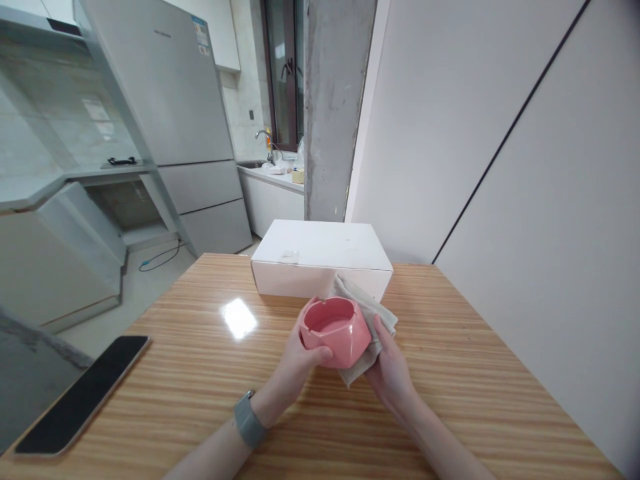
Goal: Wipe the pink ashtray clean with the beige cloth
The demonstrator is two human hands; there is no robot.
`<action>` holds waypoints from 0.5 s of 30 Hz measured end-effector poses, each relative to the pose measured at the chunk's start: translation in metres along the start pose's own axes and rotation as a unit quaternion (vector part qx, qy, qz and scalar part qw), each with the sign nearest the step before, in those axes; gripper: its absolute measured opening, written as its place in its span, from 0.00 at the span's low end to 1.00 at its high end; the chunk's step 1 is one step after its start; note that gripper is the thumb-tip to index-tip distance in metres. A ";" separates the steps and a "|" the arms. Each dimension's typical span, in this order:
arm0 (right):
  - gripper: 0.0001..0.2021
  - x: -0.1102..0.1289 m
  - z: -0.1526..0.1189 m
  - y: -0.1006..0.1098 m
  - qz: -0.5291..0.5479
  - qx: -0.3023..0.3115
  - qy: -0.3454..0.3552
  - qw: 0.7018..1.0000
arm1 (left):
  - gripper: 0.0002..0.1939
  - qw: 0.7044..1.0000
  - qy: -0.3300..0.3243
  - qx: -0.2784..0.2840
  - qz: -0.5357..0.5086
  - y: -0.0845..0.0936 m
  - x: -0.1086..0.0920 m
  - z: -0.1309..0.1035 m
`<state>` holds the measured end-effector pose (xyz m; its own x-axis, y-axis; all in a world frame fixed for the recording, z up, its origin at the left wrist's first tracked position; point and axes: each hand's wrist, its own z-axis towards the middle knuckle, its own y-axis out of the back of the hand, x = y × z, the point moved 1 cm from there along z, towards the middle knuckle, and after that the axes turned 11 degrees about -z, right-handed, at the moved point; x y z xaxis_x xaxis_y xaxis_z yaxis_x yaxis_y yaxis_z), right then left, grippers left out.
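A glossy pink ashtray [345,343] with an angular, faceted outside and notches in its rim is held above the table, tilted slightly toward me. My left hand [299,357] is closed round its left side, thumb across the front wall; the other fingers are mostly hidden behind it. On the right, my right hand [393,370] grips a folded grey-beige cloth [383,317], its thumb on top. The cloth lies against the right side and underside of the ashtray. A grey band circles my left wrist.
Beyond my hands a closed white box [320,243] stands on the wood-grain table [190,400]. A dark flat phone-like slab [83,397] lies at the left edge. White wall panels [500,133] rise on the right. A fridge [165,93] and sink counter stand behind.
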<state>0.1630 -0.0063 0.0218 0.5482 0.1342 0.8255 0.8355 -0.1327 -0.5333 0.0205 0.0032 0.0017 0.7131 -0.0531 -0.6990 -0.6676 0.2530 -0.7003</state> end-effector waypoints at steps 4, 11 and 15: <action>0.23 -0.002 -0.001 0.000 -0.020 -0.007 0.020 1.000 | 0.48 1.000 -0.004 -0.007 0.013 -0.001 0.000 0.000; 0.24 -0.009 0.000 0.004 -0.041 -0.016 0.071 0.997 | 0.41 0.997 -0.021 -0.057 0.049 -0.001 0.002 -0.001; 0.26 -0.016 0.000 0.008 -0.049 -0.052 0.056 0.996 | 0.39 0.992 -0.032 -0.091 0.077 -0.002 0.001 -0.001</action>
<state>0.1606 -0.0097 0.0045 0.4519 0.0413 0.8911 0.8728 -0.2269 -0.4321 0.0223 0.0019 0.0027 0.6081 0.0352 -0.7931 -0.7930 0.0741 -0.6047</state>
